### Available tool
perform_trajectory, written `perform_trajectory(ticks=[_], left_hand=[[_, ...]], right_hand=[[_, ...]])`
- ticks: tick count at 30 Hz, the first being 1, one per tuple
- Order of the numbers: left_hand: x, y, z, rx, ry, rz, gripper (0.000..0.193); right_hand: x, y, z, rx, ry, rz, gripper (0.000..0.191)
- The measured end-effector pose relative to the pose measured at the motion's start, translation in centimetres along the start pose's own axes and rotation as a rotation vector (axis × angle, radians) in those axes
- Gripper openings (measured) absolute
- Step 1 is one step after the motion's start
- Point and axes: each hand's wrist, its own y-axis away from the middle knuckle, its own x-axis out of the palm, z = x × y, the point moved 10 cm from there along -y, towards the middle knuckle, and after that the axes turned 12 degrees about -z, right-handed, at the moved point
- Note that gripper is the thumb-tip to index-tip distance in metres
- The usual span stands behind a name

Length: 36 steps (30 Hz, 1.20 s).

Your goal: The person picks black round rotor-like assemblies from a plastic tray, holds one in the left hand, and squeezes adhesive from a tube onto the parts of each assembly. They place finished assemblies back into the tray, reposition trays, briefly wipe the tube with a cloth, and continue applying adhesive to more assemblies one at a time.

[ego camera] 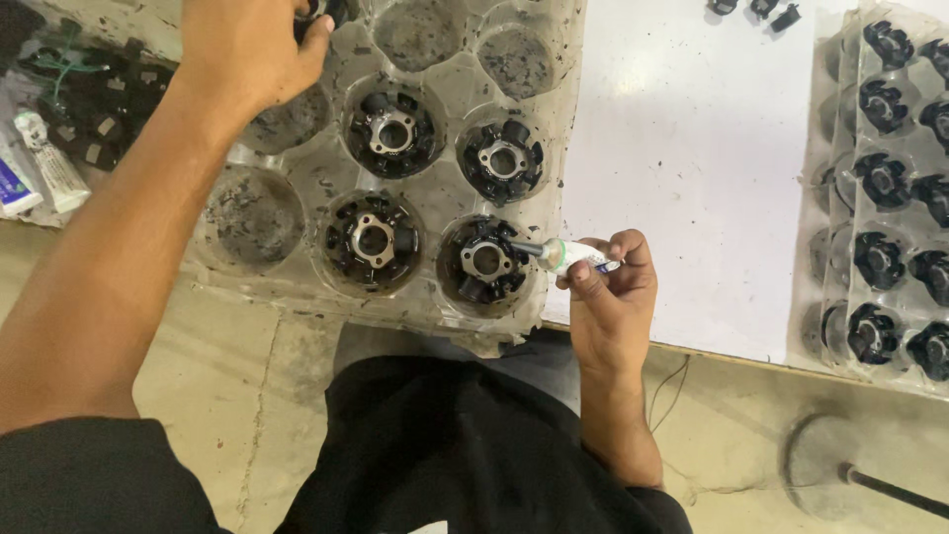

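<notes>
Seen from above, a person's right hand [611, 287] pinches a small white tube [573, 257] between thumb and curled fingers, its nozzle angled left and down onto the rim of a black round part with a metal hub [486, 262], which sits in the near right pocket of a clear, grimy plastic tray [297, 188]. The right forearm rises almost straight from the bottom of the frame, wrist slightly bent toward the tray. The left arm stretches diagonally from the lower left corner across the tray, and the left hand [247, 44] reaches its far edge, fingers closed around a small dark piece [331, 12] at the top of the frame; what that piece is cannot be made out. Three more black parts of the same kind [393, 133] fill neighbouring pockets, while other pockets hold only dark residue. The tray lies on a white table top [692, 178]. At the right edge, a second clear tray [895, 178] is packed with similar black parts, and at the far left another white tube [44, 158] lies beside a heap of dark pieces.
</notes>
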Motion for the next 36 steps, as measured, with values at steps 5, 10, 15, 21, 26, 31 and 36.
perform_trajectory(ticks=[5,10,15,21,26,31,36], left_hand=[[1.2,-0.7,0.3,0.025,0.175,-0.067,0.033],[-5.0,0.8,-2.0,-0.063,0.417,-0.179,0.036],[-8.4,8.2,-8.1,-0.572,1.368,0.18,0.034],[-11.9,11.1,-15.2,-0.759,2.376,-0.157,0.065],[-9.0,11.4,-16.0,-0.808,2.553,-0.315,0.058],[-9.8,12.3,-16.4,-0.577,2.222,-0.367,0.044],[-11.0,12.5,-16.6,-0.485,1.984,-0.412,0.039]], right_hand=[[-0.8,-0.3,0.5,-0.023,-0.02,-0.025,0.034],[-1.1,-0.2,1.7,-0.13,0.012,-0.065,0.034],[0.0,1.0,2.3,-0.244,0.032,-0.059,0.035],[1.9,3.1,2.7,-0.409,0.175,0.006,0.04],[3.8,6.2,4.1,-0.675,0.396,0.062,0.039],[5.6,8.5,5.0,-0.882,0.636,0.129,0.042],[6.5,9.5,5.1,-0.912,0.743,0.256,0.043]])
